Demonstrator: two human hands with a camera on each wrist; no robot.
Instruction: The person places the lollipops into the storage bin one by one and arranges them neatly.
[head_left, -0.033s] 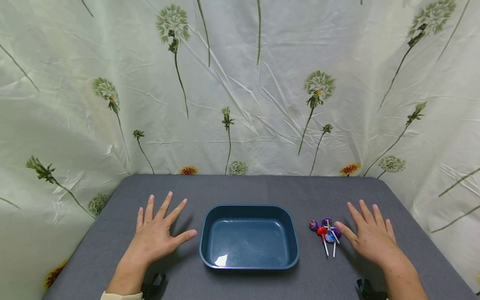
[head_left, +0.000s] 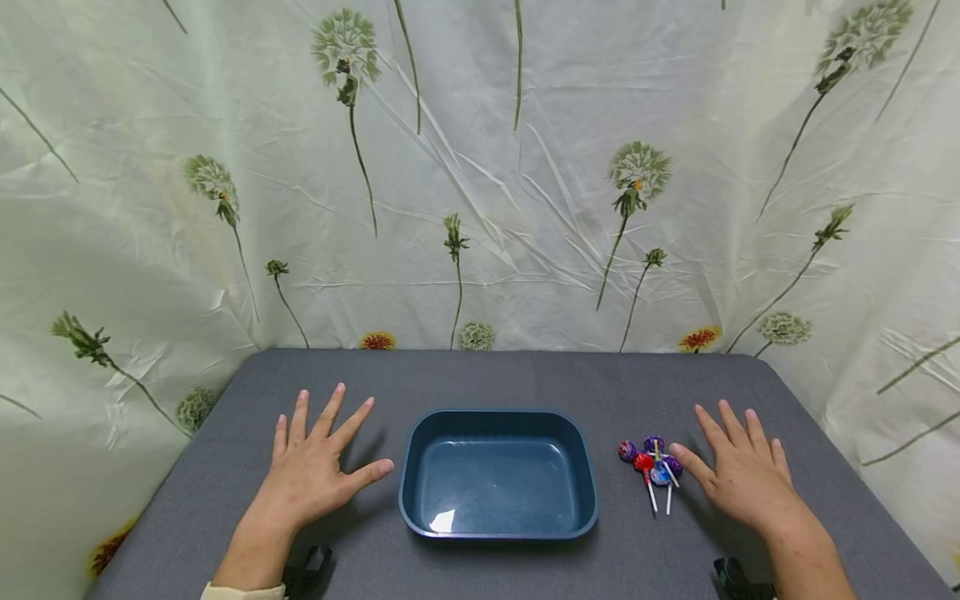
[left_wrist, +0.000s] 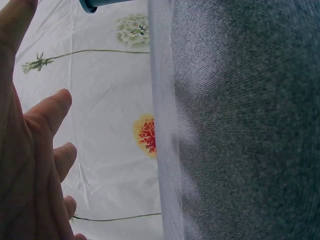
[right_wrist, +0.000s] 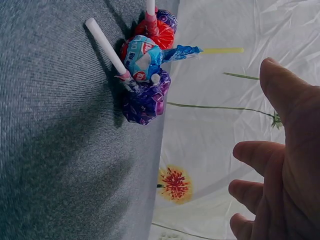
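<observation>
- Two dark pieces [head_left: 738,580], one beside each wrist, sit at the near edge of the head view; what they are is hard to tell.
- One pale cuff [head_left: 244,592] shows at the left wrist.
- Left hand [head_left: 309,477]: five digits, spread wide and nearly straight, palm down above the table, holding nothing. Its thumb points at the tray's left side, near it but apart.
- Right hand [head_left: 748,483]: five digits, spread and nearly straight, also palm down and holding nothing. Its thumb tip is near the lollipops; the right wrist view shows a gap between them.
- One tray [head_left: 498,536], blue, rounded at its four corners, stands between the two hands.
- Lollipops [head_left: 660,473], in one touching cluster, lie on the table between tray and right hand. Five wrapped heads can be made out: three purplish, one red, one blue. Four sticks show: three white, one yellow.
- One table [head_left: 525,379], grey-covered, lies under everything, with a shadow by each hand.
- One white cloth [head_left: 540,275] hangs behind, printed with four large dandelion heads; two orange flowers [head_left: 700,337] show just above the table's far edge.
</observation>
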